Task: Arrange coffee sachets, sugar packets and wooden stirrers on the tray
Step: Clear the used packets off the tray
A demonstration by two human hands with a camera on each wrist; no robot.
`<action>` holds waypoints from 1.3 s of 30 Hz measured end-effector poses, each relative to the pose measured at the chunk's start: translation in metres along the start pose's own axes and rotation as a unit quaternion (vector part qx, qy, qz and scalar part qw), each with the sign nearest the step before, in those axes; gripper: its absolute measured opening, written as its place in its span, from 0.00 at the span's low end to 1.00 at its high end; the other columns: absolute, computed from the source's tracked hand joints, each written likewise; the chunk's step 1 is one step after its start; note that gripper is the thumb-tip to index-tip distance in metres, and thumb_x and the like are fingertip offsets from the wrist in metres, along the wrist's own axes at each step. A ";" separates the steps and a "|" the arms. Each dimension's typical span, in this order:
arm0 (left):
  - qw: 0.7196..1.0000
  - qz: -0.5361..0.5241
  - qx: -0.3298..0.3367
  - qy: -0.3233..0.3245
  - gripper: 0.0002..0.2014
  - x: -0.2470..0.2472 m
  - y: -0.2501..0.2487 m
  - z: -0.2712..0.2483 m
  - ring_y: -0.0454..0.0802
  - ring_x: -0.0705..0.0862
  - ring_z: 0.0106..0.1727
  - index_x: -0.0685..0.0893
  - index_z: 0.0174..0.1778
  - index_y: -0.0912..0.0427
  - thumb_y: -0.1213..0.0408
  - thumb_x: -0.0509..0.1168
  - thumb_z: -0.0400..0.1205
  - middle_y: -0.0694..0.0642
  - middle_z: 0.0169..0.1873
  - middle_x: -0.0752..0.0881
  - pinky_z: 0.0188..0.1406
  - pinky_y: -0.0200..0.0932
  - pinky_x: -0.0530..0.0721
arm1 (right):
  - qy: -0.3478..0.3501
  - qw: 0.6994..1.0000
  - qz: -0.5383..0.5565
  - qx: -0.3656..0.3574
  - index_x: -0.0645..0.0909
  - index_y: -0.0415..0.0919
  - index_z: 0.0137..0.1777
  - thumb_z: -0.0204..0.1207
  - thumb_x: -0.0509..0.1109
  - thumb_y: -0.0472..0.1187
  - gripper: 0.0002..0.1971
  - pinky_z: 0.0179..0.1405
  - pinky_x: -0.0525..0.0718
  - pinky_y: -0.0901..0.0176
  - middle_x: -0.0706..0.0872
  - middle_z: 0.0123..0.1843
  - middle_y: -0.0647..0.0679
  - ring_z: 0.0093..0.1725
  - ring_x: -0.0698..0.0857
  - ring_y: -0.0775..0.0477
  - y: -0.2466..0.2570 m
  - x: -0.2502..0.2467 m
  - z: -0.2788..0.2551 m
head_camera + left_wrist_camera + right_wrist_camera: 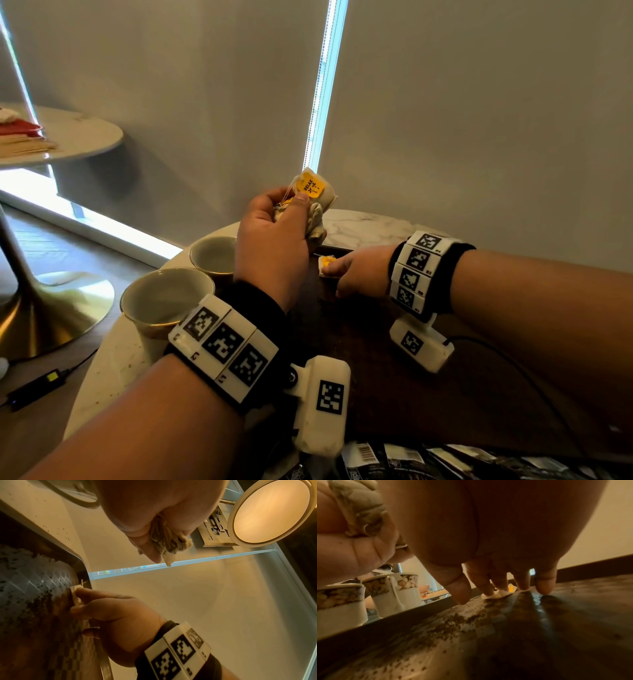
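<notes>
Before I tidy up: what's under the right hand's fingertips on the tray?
A tea bag with a yellow tag, pressed onto the dark tray by the right hand. Fingers cover most of it.

bunch of crumpled beige tea bags [317, 209] with yellow tags held up above the dark tray [376, 329], one more bag [327, 265] flat on it, crumbs everywhere

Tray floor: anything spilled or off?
Yes. Dark loose granules are scattered over the tray floor near the right hand, which presses a tea bag. The left hand grips crumpled tea bags.
</notes>
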State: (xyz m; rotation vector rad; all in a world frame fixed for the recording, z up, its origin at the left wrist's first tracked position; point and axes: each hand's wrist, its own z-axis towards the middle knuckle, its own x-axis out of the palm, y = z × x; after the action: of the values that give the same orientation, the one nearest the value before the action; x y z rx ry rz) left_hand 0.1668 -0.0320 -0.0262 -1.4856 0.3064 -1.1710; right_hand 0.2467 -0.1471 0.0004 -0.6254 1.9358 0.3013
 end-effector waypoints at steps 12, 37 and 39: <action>0.999 0.024 -0.013 0.032 0.06 0.002 0.002 -0.005 0.49 0.93 0.45 0.87 0.54 0.47 0.61 0.72 0.83 0.51 0.44 0.93 0.51 0.59 0.93 | -0.187 0.889 0.417 -0.023 0.86 0.44 0.51 0.85 0.65 0.44 0.09 0.47 0.83 0.52 0.86 0.44 0.48 0.49 0.85 0.46 -0.033 -0.016 0.008; 0.995 0.035 -0.065 0.068 0.07 0.005 0.001 -0.009 0.53 0.92 0.48 0.85 0.58 0.53 0.58 0.70 0.86 0.59 0.52 0.90 0.40 0.45 0.91 | -0.249 0.765 0.577 -0.142 0.84 0.41 0.56 0.77 0.74 0.32 0.09 0.34 0.82 0.55 0.92 0.45 0.38 0.42 0.88 0.40 -0.023 -0.023 -0.031; 0.995 0.037 -0.067 0.066 0.07 0.005 0.002 -0.009 0.52 0.92 0.47 0.85 0.58 0.53 0.58 0.70 0.86 0.59 0.52 0.90 0.40 0.45 0.91 | -0.256 0.761 0.580 -0.135 0.84 0.40 0.54 0.77 0.74 0.32 0.07 0.34 0.82 0.55 0.91 0.45 0.38 0.39 0.88 0.43 -0.023 -0.023 -0.030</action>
State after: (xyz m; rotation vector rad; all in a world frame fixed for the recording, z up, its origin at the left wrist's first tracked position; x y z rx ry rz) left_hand 0.1630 -0.0413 -0.0269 -1.5022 0.5349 -1.2100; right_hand 0.2438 -0.1733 0.0355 0.5633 1.4940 1.3840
